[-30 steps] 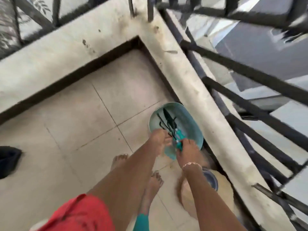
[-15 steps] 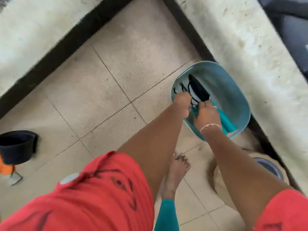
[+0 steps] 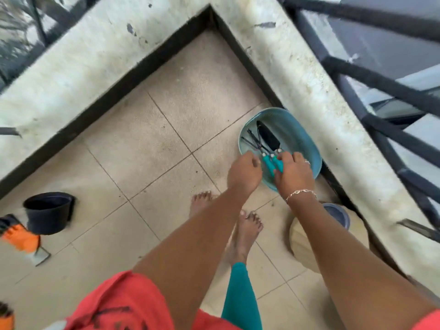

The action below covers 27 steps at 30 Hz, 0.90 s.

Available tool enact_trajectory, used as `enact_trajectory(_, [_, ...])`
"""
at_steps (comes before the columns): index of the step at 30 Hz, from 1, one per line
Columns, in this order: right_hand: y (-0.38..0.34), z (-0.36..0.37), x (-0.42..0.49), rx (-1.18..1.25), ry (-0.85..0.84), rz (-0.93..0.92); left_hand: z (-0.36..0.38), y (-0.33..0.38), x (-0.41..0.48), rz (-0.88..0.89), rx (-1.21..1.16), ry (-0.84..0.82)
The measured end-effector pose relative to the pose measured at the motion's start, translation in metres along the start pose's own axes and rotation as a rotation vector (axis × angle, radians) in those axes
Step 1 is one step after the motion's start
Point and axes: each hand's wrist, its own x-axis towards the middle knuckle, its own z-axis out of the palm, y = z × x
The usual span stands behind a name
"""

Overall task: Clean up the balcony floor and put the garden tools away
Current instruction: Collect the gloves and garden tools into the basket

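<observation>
Several garden tools (image 3: pixel 267 139) lie in the teal basin (image 3: pixel 300 136), black heads pointing away, teal handles bunched at the near side, easy to gather, I judge. My right hand (image 3: pixel 294 173) curls its fingers over those handles. My left hand (image 3: pixel 244 172) sits curled at the basin's near rim, probably steadying it; whether it grips anything I cannot tell. The basin stands on the floor (image 3: pixel 166 129) just beside the ledge (image 3: pixel 297 75); a black pot (image 3: pixel 47 211) sits well apart
</observation>
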Motion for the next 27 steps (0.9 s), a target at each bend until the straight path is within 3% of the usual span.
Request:
enact_trajectory(4, [-0.027, -0.060, -0.055, -0.007, 0.021, -0.033, -0.052, -0.003, -0.070, 0.100, 0.287, -0.003])
enact_trajectory(10, [-0.078, -0.151, -0.138, -0.045, 0.097, -0.206, -0.139, -0.005, -0.176, 0.077, 0.267, 0.142])
enact_trajectory(18, [-0.180, -0.225, -0.242, -0.271, 0.122, -0.642, -0.251, -0.060, -0.331, -0.034, -0.003, 0.448])
enact_trajectory(27, [-0.303, -0.175, -0.349, -0.470, 0.038, -1.104, -0.264, -0.206, -0.502, -0.437, -0.528, 0.830])
